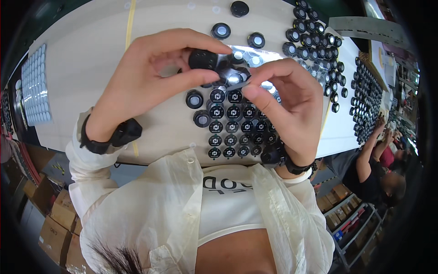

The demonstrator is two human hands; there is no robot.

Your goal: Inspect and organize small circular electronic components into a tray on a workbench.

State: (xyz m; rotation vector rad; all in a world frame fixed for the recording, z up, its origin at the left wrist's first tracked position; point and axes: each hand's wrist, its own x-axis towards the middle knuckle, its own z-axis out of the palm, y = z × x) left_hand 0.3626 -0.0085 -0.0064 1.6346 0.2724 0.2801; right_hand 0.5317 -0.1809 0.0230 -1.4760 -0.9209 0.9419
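My left hand (146,75) pinches a small round black cap (203,59) between thumb and fingers, raised above the white table (91,50). My right hand (285,98) holds a thin flat sticker or tool (244,84) between thumb and forefinger, its tip pointing toward the cap. Under both hands lies a sheet of round black stickers (235,130) set in rows. Loose black caps with shiny centres (194,99) rest on the table beside the sheet.
More black caps (315,39) crowd the table's far right, and another batch (367,98) fills a tray beyond. A sheet of pale round discs (35,86) lies at the left. A co-worker (374,166) sits on the right. Cardboard boxes (54,219) stand on the floor.
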